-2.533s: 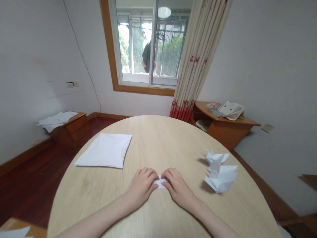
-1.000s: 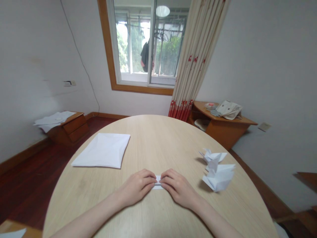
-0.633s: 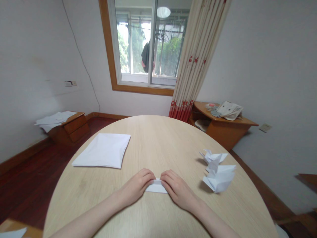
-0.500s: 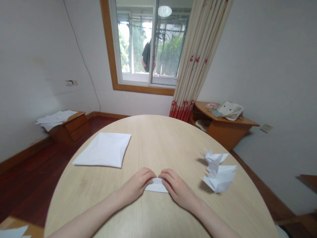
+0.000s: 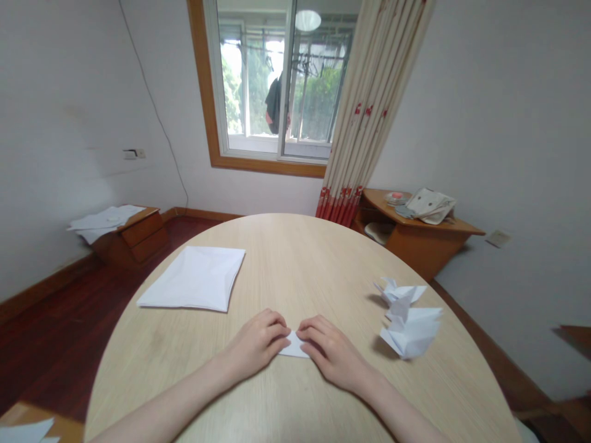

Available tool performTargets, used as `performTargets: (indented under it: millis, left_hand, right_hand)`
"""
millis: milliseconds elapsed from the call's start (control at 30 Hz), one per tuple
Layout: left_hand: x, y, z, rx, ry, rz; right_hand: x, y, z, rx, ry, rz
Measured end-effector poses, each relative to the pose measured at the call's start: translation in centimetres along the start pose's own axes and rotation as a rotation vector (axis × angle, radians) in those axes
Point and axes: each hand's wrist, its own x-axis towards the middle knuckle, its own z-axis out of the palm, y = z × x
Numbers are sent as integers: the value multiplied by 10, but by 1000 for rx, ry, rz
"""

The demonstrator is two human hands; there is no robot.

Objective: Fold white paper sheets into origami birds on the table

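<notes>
A small folded piece of white paper (image 5: 294, 346) lies on the round wooden table (image 5: 295, 406), close in front of me. My left hand (image 5: 264, 338) grips its left side, fingers bent over the top edge. On the right side, my right hand (image 5: 330, 351) pinches the paper in much the same way. The fingertips of both hands almost meet at the far edge. Both ends of the paper are hidden under the fingers.
To the left is a stack of white paper sheets (image 5: 196, 280). Folded paper figures (image 5: 413, 332) stand at the right of the table. Beyond it are a corner desk (image 5: 415, 240) with a cloth bag (image 5: 431, 205), a curtain (image 5: 369, 104) and a low cabinet (image 5: 143, 237).
My left hand has shifted slightly over the paper, and less of its left end shows. The visible part looks narrower and more pointed at the top. My right hand has barely moved.
</notes>
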Motion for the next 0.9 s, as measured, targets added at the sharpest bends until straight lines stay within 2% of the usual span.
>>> performTargets:
  millis: [200,333,667,900]
  left_hand:
    - [1,6,-1,83,-19,-151]
    - [1,5,3,99,-12,-221]
    - [1,6,2,91,-8,-204]
    - [2,10,-2,105,-22,-174]
  right_hand:
    - [1,-3,4,-1,15,119]
    - [1,-3,6,-23,29,135]
    - [1,-4,8,-72,50,133]
    - [1,-2,8,-17,66,100]
